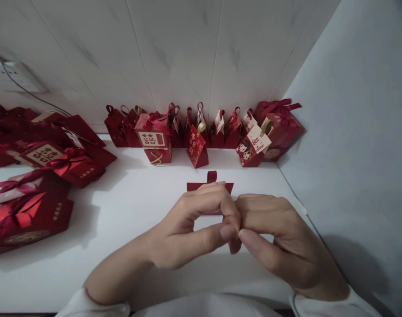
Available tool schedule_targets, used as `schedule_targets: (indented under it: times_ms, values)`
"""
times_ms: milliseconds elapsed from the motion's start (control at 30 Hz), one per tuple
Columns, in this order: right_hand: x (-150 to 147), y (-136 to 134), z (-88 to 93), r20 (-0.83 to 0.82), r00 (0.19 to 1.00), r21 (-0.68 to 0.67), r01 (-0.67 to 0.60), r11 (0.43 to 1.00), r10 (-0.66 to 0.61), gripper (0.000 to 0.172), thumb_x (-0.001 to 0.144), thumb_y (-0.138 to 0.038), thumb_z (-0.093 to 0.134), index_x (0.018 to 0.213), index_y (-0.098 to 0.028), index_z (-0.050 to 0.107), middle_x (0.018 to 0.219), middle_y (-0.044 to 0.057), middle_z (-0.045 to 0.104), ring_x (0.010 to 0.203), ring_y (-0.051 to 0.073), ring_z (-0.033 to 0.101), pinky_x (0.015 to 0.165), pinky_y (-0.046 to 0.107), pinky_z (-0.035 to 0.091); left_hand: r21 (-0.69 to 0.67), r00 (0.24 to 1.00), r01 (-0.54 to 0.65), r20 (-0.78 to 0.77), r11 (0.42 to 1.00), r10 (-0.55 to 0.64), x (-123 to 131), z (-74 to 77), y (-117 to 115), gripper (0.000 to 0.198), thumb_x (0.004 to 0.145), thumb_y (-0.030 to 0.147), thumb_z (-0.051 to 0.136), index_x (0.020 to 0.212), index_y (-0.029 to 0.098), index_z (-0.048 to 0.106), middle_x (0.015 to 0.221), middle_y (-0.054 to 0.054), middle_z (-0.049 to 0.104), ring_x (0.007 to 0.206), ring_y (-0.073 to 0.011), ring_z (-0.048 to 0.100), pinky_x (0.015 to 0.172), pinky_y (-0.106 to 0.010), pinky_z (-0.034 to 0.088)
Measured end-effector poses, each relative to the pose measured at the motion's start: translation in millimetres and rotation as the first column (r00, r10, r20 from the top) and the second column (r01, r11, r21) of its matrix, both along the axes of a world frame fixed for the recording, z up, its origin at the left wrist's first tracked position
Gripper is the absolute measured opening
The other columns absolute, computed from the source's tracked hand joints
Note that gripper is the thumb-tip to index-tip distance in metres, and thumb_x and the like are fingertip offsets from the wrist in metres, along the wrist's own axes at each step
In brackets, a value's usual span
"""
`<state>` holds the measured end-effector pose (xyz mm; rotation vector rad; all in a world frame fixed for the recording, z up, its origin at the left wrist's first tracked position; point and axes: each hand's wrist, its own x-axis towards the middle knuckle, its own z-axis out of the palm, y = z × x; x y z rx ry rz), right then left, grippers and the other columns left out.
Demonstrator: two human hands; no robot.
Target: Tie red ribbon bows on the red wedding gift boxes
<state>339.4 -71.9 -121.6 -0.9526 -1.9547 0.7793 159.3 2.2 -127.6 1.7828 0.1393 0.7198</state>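
Note:
My left hand [190, 229] and my right hand [276, 237] meet over the white table [128, 220], fingertips pinched together on a small flat red paper box piece [210, 181]. Most of that piece is hidden behind my fingers; only its upper edge and a small tab show above my left knuckles, and a sliver shows below the thumbs. Both hands have curled, closed fingers.
A row of small folded red gift boxes [197, 147] with ribbons and gold handles lines the tiled back wall. Larger red boxes with bows [29, 207] lie stacked at the left. A grey wall [352, 154] bounds the right side. A cable [29, 92] runs at upper left.

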Motion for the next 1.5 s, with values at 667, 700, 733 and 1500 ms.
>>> schedule_targets:
  times_ms: [667, 700, 733, 1500]
  values:
    - [1.4, 0.8, -3.8, -0.138, 0.99, -0.155, -0.056, 0.986, 0.035, 0.022, 0.084, -0.012, 0.051, 0.066, -0.019, 0.062, 0.072, 0.001, 0.064, 0.069, 0.013, 0.06, 0.067, 0.025, 0.05, 0.127, 0.999, -0.047, 0.029, 0.991, 0.044, 3.7, 2.4, -5.2, 0.013, 0.09, 0.019, 0.058, 0.078, 0.017, 0.055, 0.071, -0.002, 0.063, 0.072, -0.0132, 0.052, 0.082, -0.03, 0.042]
    - [1.6, 0.8, -4.0, -0.142, 0.989, -0.152, -0.059, 0.987, 0.037, 0.022, 0.083, -0.012, 0.051, 0.066, -0.019, 0.062, 0.072, 0.001, 0.064, 0.07, 0.013, 0.06, 0.068, 0.025, 0.05, 0.122, 0.999, -0.046, 0.033, 0.991, 0.042, 3.9, 1.4, -5.4, 0.013, 0.09, 0.019, 0.058, 0.078, 0.017, 0.055, 0.071, -0.001, 0.063, 0.072, -0.0131, 0.052, 0.083, -0.03, 0.042]
    - [1.7, 0.8, -4.3, -0.145, 0.989, -0.149, -0.064, 0.987, 0.042, 0.022, 0.083, -0.011, 0.051, 0.066, -0.019, 0.062, 0.072, 0.001, 0.065, 0.07, 0.013, 0.06, 0.068, 0.025, 0.05, 0.119, 0.999, -0.041, 0.038, 0.992, 0.037, 4.1, 0.4, -5.3, 0.013, 0.09, 0.019, 0.058, 0.078, 0.017, 0.055, 0.071, -0.001, 0.063, 0.072, -0.0129, 0.052, 0.086, -0.031, 0.042]
    - [2.9, 1.7, -5.2, -0.131, 0.991, -0.13, -0.051, 0.99, 0.033, 0.022, 0.086, -0.014, 0.051, 0.068, -0.02, 0.062, 0.072, 0.001, 0.066, 0.07, 0.014, 0.062, 0.07, 0.027, 0.051, 0.194, 0.998, -0.045, 0.053, 0.98, 0.035, 5.5, -5.3, 0.4, 0.01, 0.09, 0.021, 0.058, 0.081, 0.019, 0.054, 0.07, -0.001, 0.063, 0.074, -0.0149, 0.057, 0.109, -0.045, 0.035]
